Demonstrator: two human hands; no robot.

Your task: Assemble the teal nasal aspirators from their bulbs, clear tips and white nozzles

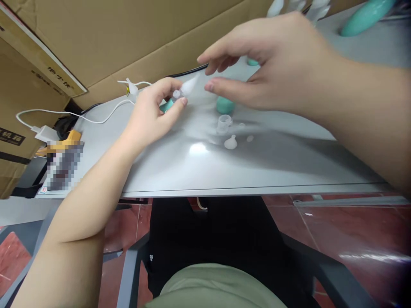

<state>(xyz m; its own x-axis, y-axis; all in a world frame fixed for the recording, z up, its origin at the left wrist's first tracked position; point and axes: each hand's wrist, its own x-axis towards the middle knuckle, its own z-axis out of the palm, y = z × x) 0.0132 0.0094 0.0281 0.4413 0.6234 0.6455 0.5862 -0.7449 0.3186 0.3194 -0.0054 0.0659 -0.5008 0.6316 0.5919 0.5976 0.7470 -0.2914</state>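
Note:
My left hand [157,107] is closed around what looks like a nasal aspirator, with a teal body [166,105], a clear part [176,95] and a white cone-shaped tip [190,85] pointing up and right. Most of its body is hidden in the palm. To the right, my right hand [257,64] hovers above the table, fingers and thumb apart, holding nothing. Below it on the table are a teal piece [225,105], a clear cup [224,124], a white soft nozzle [230,142] and a small whitish disc [249,138].
A larger teal body [367,17] and several white tips [275,7] lie at the back right. A white cable [105,119] crosses the left side near a yellow object [73,137] and a blurred-out item [66,167]. Cardboard [128,38] walls the back of the grey table [180,175].

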